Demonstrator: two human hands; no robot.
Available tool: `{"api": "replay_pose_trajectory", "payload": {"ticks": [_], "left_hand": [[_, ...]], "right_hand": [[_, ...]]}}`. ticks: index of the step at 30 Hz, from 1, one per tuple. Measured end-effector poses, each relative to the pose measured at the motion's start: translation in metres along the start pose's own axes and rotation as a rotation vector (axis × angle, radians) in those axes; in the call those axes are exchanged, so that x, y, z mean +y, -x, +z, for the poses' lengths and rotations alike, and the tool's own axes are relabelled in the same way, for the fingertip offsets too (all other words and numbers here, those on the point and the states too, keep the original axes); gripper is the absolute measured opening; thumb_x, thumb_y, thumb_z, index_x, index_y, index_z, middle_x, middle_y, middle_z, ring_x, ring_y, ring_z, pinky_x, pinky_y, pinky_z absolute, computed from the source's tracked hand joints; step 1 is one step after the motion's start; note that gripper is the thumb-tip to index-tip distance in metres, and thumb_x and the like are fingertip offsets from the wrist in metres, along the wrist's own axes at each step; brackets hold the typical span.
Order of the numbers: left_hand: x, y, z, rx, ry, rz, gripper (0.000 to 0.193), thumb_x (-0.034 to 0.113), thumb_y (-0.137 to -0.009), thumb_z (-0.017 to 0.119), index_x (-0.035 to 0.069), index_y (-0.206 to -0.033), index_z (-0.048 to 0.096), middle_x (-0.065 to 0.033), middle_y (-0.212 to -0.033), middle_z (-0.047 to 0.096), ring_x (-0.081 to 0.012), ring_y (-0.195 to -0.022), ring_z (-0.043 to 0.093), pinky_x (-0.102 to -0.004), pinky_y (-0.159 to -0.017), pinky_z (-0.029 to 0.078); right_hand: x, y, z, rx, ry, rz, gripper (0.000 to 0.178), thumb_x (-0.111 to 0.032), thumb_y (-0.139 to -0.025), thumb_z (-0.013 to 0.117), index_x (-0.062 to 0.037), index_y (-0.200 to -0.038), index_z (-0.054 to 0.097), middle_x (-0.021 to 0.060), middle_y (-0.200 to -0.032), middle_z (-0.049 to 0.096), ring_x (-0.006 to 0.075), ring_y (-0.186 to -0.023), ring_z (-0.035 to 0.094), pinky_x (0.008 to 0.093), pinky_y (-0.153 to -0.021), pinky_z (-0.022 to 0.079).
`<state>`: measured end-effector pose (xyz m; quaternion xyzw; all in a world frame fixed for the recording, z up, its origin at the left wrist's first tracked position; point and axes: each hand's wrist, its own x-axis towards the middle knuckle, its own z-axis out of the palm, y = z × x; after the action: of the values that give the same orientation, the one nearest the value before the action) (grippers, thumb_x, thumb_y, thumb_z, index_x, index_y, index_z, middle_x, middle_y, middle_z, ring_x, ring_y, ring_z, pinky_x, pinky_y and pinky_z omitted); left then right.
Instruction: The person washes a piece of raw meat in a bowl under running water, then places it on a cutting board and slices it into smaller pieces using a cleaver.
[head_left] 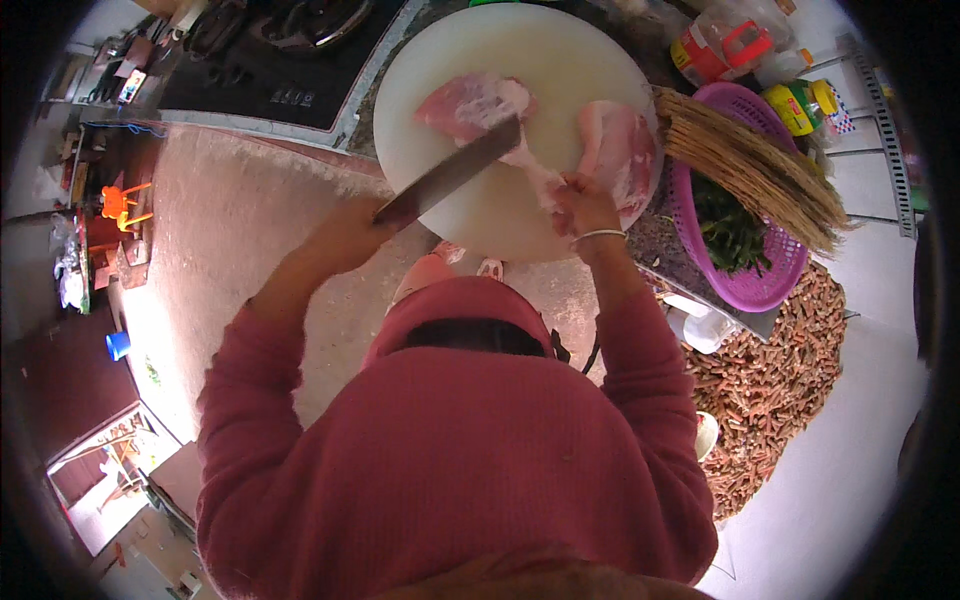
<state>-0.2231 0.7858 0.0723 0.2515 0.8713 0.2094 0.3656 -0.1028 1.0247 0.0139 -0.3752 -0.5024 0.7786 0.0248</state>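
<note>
My left hand [350, 232] is closed around the handle of a broad kitchen knife [455, 172]. Its blade slants up to the right, with the tip over a raw poultry leg [475, 108] on a round white cutting board [430, 60]. My right hand [585, 212], with a pale bangle at the wrist, grips the narrow end of that leg. The thick, pink part lies toward the board's upper left. To the right, beside my right hand, rests a second piece of raw meat [618, 150]. My fingers hide part of the leg's end.
A purple basket [765, 295] with green leaves stands right of the board, a straw brush [750, 165] lying across it. Bottles and a yellow-lidded jar [800, 105] are behind. A black cooktop [270, 75] is at the upper left. Corncobs [770, 400] are heaped on the floor at right.
</note>
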Motion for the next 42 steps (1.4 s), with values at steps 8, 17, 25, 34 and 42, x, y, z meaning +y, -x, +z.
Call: {"api": "replay_pose_trajectory", "payload": {"ticks": [8,17,25,34,42], "left_hand": [[-0.017,-0.019,-0.008,0.074,-0.139,0.032,0.022,0.019,-0.074,0.050,0.001,-0.087,0.056,-0.0184,-0.067,0.055,-0.0271,-0.061,0.055,-0.0349,-0.057,0.041],[-0.003,-0.086,-0.085,0.465,-0.418,0.179,0.021,0.019,-0.073,0.049,0.005,-0.085,0.059,-0.0199,-0.079,0.057,-0.0360,-0.075,0.054,-0.0420,-0.068,0.043],[-0.010,-0.105,-0.096,0.311,-0.297,0.175,0.027,0.019,-0.070,0.048,0.003,-0.089,0.057,-0.0202,-0.082,0.057,-0.0360,-0.080,0.054,-0.0409,-0.073,0.043],[-0.018,-0.081,-0.073,0.152,-0.179,0.229,0.023,0.023,-0.073,0.049,0.004,-0.084,0.056,-0.0186,-0.076,0.056,-0.0356,-0.073,0.054,-0.0415,-0.066,0.042],[0.001,-0.060,-0.049,0.088,-0.237,0.359,0.019,0.020,-0.075,0.050,0.005,-0.086,0.056,-0.0172,-0.066,0.055,-0.0337,-0.063,0.054,-0.0378,-0.055,0.041]], "right_hand": [[-0.035,-0.004,0.016,-0.119,-0.034,-0.096,0.012,-0.011,-0.073,0.056,-0.0030,-0.081,0.053,0.0003,-0.061,0.047,0.0098,-0.045,0.043,0.0214,-0.038,0.034],[-0.062,-0.040,0.041,-0.123,-0.394,-0.129,0.016,-0.005,-0.072,0.055,-0.0023,-0.086,0.049,0.0058,-0.077,0.050,0.0161,-0.066,0.048,0.0288,-0.057,0.041],[-0.008,-0.038,0.022,0.062,-0.590,0.064,0.019,-0.005,-0.073,0.054,-0.0017,-0.089,0.045,0.0079,-0.072,0.047,0.0185,-0.063,0.049,0.0293,-0.055,0.043],[0.012,-0.021,0.024,-0.036,-0.457,0.061,0.014,-0.010,-0.074,0.055,-0.0065,-0.086,0.047,0.0048,-0.078,0.052,0.0162,-0.065,0.051,0.0263,-0.054,0.043],[0.020,-0.022,0.034,0.053,-0.289,0.078,0.016,-0.007,-0.071,0.056,-0.0086,-0.081,0.044,0.0006,-0.067,0.045,0.0118,-0.056,0.045,0.0238,-0.043,0.035]]}}
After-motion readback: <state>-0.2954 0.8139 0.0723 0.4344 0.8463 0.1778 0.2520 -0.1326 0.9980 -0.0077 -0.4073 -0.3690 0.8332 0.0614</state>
